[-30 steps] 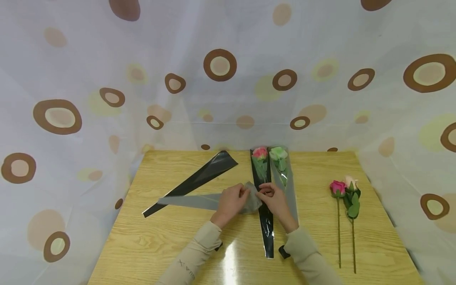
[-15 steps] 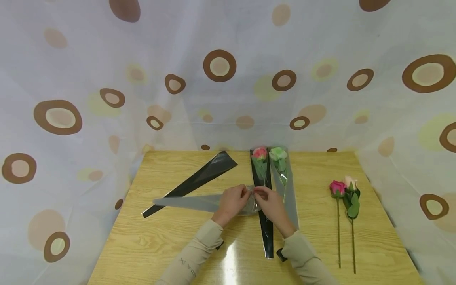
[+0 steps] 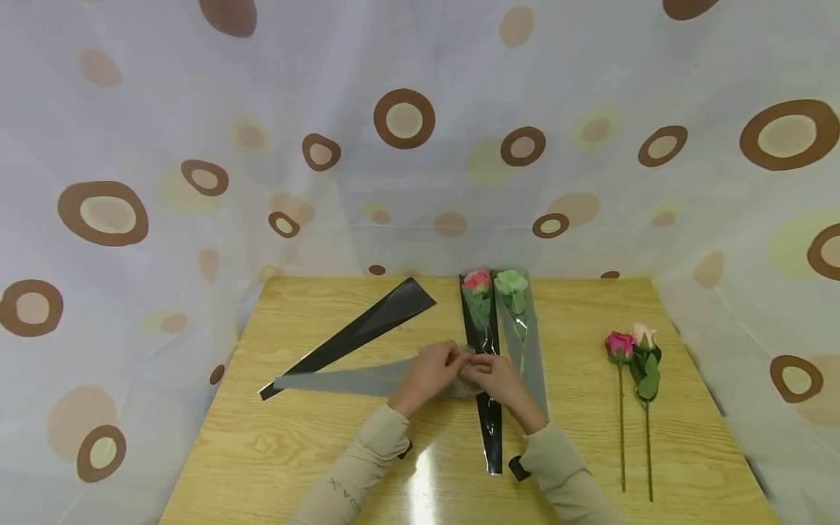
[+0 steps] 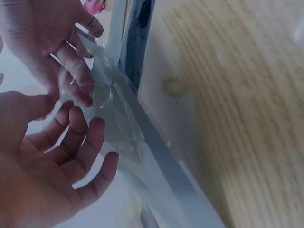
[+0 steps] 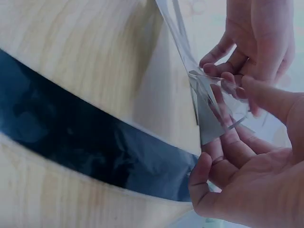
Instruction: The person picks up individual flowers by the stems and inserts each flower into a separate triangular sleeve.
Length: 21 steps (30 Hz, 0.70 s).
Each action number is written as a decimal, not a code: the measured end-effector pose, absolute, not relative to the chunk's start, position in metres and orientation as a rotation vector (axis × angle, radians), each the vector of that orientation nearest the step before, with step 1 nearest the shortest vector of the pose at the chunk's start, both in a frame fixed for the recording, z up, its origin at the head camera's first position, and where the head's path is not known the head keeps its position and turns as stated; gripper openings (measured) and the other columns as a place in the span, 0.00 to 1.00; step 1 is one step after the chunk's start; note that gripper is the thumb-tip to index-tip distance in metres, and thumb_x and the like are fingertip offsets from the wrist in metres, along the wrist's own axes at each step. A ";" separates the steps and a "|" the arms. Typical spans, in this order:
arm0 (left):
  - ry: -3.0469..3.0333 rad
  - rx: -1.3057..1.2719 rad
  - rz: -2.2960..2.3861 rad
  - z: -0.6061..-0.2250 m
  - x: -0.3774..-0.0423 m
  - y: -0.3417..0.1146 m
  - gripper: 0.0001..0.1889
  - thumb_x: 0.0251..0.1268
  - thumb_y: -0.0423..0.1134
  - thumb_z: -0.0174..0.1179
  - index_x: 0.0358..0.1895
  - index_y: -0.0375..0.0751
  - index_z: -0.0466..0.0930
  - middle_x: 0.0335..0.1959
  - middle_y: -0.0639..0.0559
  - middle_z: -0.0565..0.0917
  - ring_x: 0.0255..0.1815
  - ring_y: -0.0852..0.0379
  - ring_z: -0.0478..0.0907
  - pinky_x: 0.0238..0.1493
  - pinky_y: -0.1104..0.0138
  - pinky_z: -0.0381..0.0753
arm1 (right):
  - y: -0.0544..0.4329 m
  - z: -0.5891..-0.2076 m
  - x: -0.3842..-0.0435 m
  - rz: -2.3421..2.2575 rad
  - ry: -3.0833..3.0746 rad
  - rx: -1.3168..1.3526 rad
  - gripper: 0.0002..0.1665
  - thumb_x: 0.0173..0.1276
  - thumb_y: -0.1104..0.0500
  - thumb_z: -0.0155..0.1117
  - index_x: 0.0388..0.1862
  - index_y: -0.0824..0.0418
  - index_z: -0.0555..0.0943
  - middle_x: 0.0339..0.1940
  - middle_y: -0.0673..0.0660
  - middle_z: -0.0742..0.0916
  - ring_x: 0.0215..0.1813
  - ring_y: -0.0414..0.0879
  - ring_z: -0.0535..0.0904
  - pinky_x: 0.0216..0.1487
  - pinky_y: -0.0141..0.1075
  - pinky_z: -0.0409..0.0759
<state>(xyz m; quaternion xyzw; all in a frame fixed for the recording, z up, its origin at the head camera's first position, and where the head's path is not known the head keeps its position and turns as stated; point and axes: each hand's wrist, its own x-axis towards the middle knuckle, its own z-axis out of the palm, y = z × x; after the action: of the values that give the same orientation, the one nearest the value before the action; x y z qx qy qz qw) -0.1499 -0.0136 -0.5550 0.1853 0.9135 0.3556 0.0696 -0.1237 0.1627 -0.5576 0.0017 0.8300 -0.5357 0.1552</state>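
We see beige fabric on both arms: left sleeve, right sleeve, both creased. Left has dark lettering along the forearm; we can't read it reliably. Small black pieces by both cuffs. Left hand, right hand: bare.

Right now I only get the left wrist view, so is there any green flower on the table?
Observer: Yes, in the head view a wrapped green flower lies just right of a wrapped pink flower.
Operator: And the narrow tip of the sleeve being handled?
Observer: That grey sleeve tapers out left of the left hand, its tip lying across a black sleeve.
Operator: Any bare stems?
Observer: Two, at far right, on a magenta rose and a pale pink rose, both pointing toward the head view's bottom edge.
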 end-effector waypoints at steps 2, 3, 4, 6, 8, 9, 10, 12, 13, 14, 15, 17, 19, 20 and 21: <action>2.729 0.588 1.066 -0.558 -0.150 -0.015 0.17 0.84 0.51 0.55 0.36 0.47 0.82 0.25 0.55 0.78 0.21 0.63 0.69 0.24 0.71 0.67 | 0.163 -0.559 -0.124 -1.558 2.368 -0.004 0.25 0.78 0.57 0.65 0.63 0.75 0.82 0.54 0.72 0.90 0.46 0.55 0.90 0.44 0.40 0.86; 2.730 0.608 1.063 -0.559 -0.149 -0.016 0.16 0.84 0.51 0.55 0.38 0.48 0.83 0.28 0.55 0.80 0.23 0.62 0.71 0.27 0.70 0.70 | 0.163 -0.560 -0.124 -1.579 2.363 -0.005 0.22 0.78 0.58 0.65 0.60 0.76 0.84 0.52 0.72 0.91 0.42 0.52 0.89 0.41 0.38 0.85; 2.737 0.629 1.059 -0.560 -0.149 -0.017 0.15 0.84 0.51 0.55 0.40 0.47 0.84 0.31 0.54 0.82 0.27 0.61 0.74 0.30 0.70 0.73 | 0.164 -0.562 -0.125 -1.600 2.362 -0.019 0.20 0.79 0.60 0.65 0.58 0.76 0.84 0.48 0.72 0.91 0.38 0.49 0.88 0.39 0.36 0.84; 2.769 0.679 1.021 -0.563 -0.149 -0.021 0.15 0.82 0.54 0.56 0.48 0.47 0.85 0.42 0.52 0.85 0.36 0.58 0.79 0.39 0.65 0.79 | 0.167 -0.564 -0.125 -1.655 2.335 -0.028 0.18 0.79 0.62 0.63 0.54 0.78 0.85 0.45 0.72 0.92 0.33 0.44 0.88 0.38 0.34 0.83; 2.814 0.739 0.944 -0.567 -0.149 -0.026 0.20 0.79 0.57 0.60 0.60 0.47 0.83 0.56 0.49 0.84 0.51 0.54 0.82 0.54 0.58 0.82 | 0.169 -0.565 -0.126 -1.714 2.293 -0.034 0.18 0.80 0.62 0.61 0.53 0.80 0.84 0.46 0.71 0.92 0.34 0.40 0.88 0.39 0.33 0.85; 2.834 0.766 0.890 -0.569 -0.148 -0.028 0.26 0.76 0.59 0.62 0.66 0.48 0.79 0.63 0.48 0.81 0.60 0.51 0.80 0.61 0.53 0.80 | 0.171 -0.565 -0.126 -1.744 2.257 -0.032 0.18 0.81 0.62 0.60 0.53 0.80 0.84 0.47 0.71 0.92 0.35 0.39 0.89 0.41 0.32 0.86; 2.849 0.789 0.827 -0.571 -0.148 -0.031 0.32 0.73 0.62 0.64 0.72 0.49 0.75 0.70 0.47 0.78 0.67 0.49 0.78 0.67 0.49 0.78 | 0.172 -0.564 -0.126 -1.776 2.214 -0.031 0.19 0.82 0.62 0.59 0.54 0.80 0.83 0.48 0.71 0.92 0.36 0.40 0.90 0.43 0.33 0.87; 2.863 0.818 0.718 -0.576 -0.148 -0.036 0.44 0.67 0.65 0.69 0.81 0.51 0.65 0.78 0.48 0.71 0.77 0.46 0.70 0.75 0.42 0.71 | 0.175 -0.563 -0.127 -1.829 2.131 -0.030 0.19 0.84 0.61 0.56 0.55 0.80 0.81 0.52 0.72 0.90 0.41 0.44 0.92 0.48 0.37 0.89; 2.860 0.825 0.679 -0.577 -0.148 -0.038 0.48 0.64 0.65 0.71 0.83 0.52 0.60 0.80 0.48 0.69 0.80 0.46 0.67 0.77 0.39 0.67 | 0.177 -0.562 -0.128 -1.841 2.104 -0.038 0.20 0.85 0.60 0.55 0.57 0.79 0.80 0.54 0.73 0.90 0.42 0.45 0.93 0.50 0.39 0.90; 2.853 0.825 0.650 -0.578 -0.148 -0.040 0.52 0.63 0.65 0.72 0.85 0.53 0.57 0.82 0.49 0.67 0.82 0.45 0.66 0.79 0.38 0.64 | 0.178 -0.561 -0.128 -1.852 2.082 -0.042 0.20 0.85 0.60 0.55 0.57 0.79 0.79 0.55 0.73 0.89 0.43 0.48 0.94 0.52 0.41 0.90; 2.853 0.828 0.627 -0.580 -0.148 -0.042 0.54 0.61 0.66 0.73 0.85 0.54 0.55 0.82 0.49 0.67 0.82 0.46 0.66 0.80 0.37 0.62 | 0.180 -0.561 -0.129 -1.860 2.064 -0.050 0.21 0.85 0.59 0.54 0.58 0.79 0.78 0.56 0.74 0.89 0.43 0.50 0.94 0.53 0.42 0.90; 2.848 0.832 0.615 -0.582 -0.147 -0.044 0.55 0.61 0.66 0.73 0.86 0.54 0.53 0.81 0.49 0.69 0.81 0.46 0.67 0.81 0.36 0.60 | 0.182 -0.561 -0.129 -1.858 2.060 -0.058 0.22 0.86 0.58 0.54 0.60 0.79 0.78 0.57 0.73 0.89 0.45 0.51 0.94 0.55 0.42 0.89; 2.845 0.847 0.617 -0.583 -0.146 -0.045 0.55 0.61 0.67 0.72 0.86 0.55 0.54 0.80 0.50 0.71 0.80 0.47 0.68 0.81 0.36 0.59 | 0.184 -0.562 -0.130 -1.858 2.057 -0.077 0.24 0.86 0.56 0.54 0.62 0.78 0.78 0.59 0.72 0.88 0.48 0.50 0.94 0.56 0.41 0.89; 2.846 0.856 0.619 -0.584 -0.146 -0.045 0.54 0.62 0.67 0.72 0.86 0.55 0.54 0.80 0.50 0.71 0.80 0.47 0.69 0.81 0.37 0.59 | 0.186 -0.563 -0.130 -1.864 2.046 -0.082 0.24 0.86 0.56 0.54 0.62 0.78 0.78 0.59 0.72 0.88 0.50 0.50 0.93 0.56 0.40 0.89; 2.846 0.865 0.628 -0.584 -0.146 -0.046 0.54 0.62 0.67 0.71 0.86 0.55 0.54 0.80 0.50 0.71 0.80 0.46 0.69 0.82 0.37 0.59 | 0.187 -0.564 -0.130 -1.868 2.041 -0.078 0.25 0.85 0.55 0.56 0.63 0.77 0.79 0.60 0.71 0.88 0.51 0.49 0.93 0.54 0.40 0.89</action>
<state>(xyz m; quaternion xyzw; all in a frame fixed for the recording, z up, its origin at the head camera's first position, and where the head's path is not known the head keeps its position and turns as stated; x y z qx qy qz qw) -0.1458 -0.0456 -0.5840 0.2843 0.9349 0.2063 0.0508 -0.1303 0.1865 -0.5640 -0.0278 0.7245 -0.6632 0.1857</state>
